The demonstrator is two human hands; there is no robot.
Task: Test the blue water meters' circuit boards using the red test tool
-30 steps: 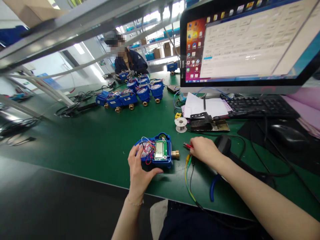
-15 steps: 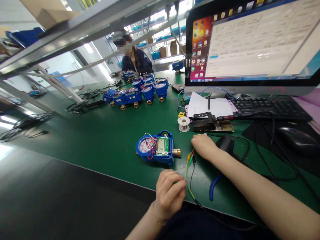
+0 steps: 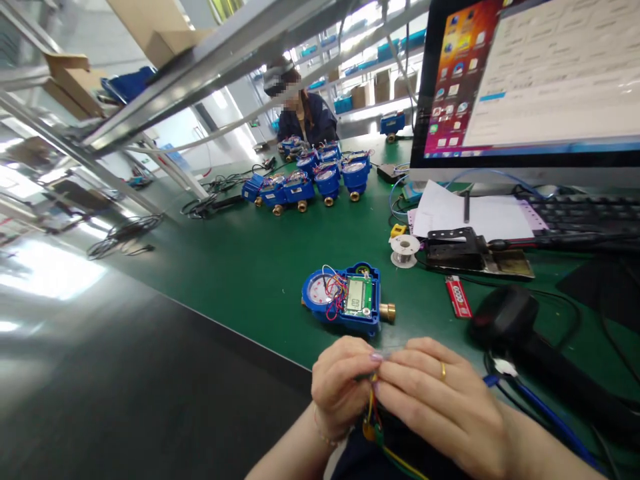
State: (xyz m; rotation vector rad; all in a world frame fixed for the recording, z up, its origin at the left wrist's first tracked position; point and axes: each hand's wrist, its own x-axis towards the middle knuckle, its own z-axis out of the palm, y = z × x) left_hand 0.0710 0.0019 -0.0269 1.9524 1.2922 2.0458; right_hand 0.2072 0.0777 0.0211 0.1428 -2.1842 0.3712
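Observation:
In front of my body, my left hand [image 3: 343,383] and my right hand [image 3: 445,403] meet with fingertips pinched together. Both are closed round the upper end of thin yellow and red wires [image 3: 373,405], whose tip the fingers hide. Below my fingers dangle yellow and green clips on the coloured test leads [image 3: 400,463]. Just beyond my hands lies a blue water meter [image 3: 357,325], its cover off, with a small display, a green circuit board and loose coloured wires showing. A brass fitting [image 3: 387,312] sticks out of its right side.
A black barcode scanner [image 3: 507,320] and blue-handled tool [image 3: 555,420] lie at right. Beyond are a red-and-white packet [image 3: 459,297], solder spool [image 3: 405,251], black metal stand [image 3: 453,248], papers [image 3: 445,212] and monitor [image 3: 540,93]. Several blue meters [image 3: 300,190] stand before a co-worker [image 3: 310,120].
My right hand has come back from beside the spool, bringing the wire ends and clips to my left hand. The red-and-white packet is now uncovered. The view has shifted right.

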